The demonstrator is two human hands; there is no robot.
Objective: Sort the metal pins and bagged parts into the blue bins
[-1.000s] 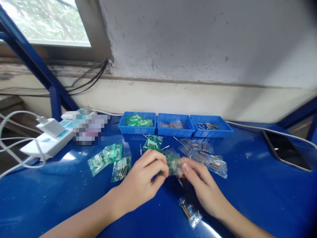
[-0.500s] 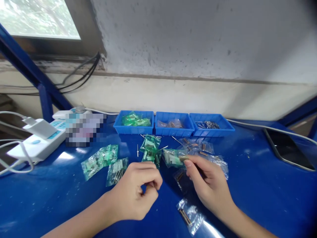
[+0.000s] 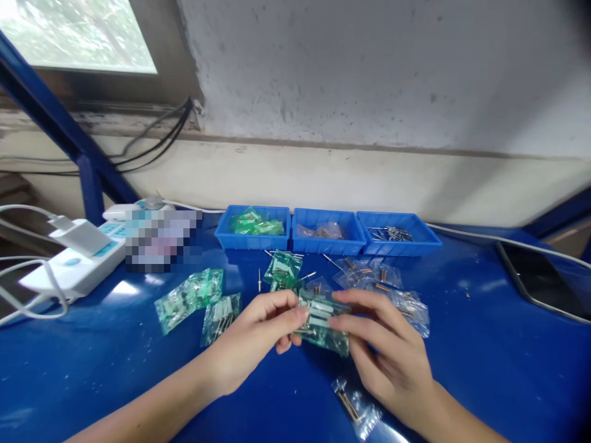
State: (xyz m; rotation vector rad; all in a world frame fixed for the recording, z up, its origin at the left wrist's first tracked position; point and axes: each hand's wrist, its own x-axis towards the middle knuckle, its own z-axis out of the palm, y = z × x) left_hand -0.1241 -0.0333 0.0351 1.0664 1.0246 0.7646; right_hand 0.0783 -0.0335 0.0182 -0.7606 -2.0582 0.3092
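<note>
Between my two hands is a green plastic bag (image 3: 321, 317) with pale strips and metal pins in it, held above the blue table. My left hand (image 3: 268, 326) pinches its left end between thumb and fingers. The fingers of my right hand (image 3: 385, 344) grip the right side. Behind the hands lie another green bag (image 3: 282, 267) and clear bags of copper-coloured pins (image 3: 367, 272). One clear bag (image 3: 355, 406) lies nearer to me, below my right hand. Two more green bags, one (image 3: 188, 298) farther left and one (image 3: 221, 317) beside my left hand, rest on the table.
Three blue bins stand along the wall, with green bags (image 3: 256, 223), clear bags (image 3: 325, 231) and loose rivets (image 3: 390, 234). A white power strip (image 3: 78, 271) with cables sits at the left. A dark phone (image 3: 540, 280) lies at the right.
My right hand has brought the green bag nearer and to the left. My left hand, which was closed apart from it, has taken hold of its left end.
</note>
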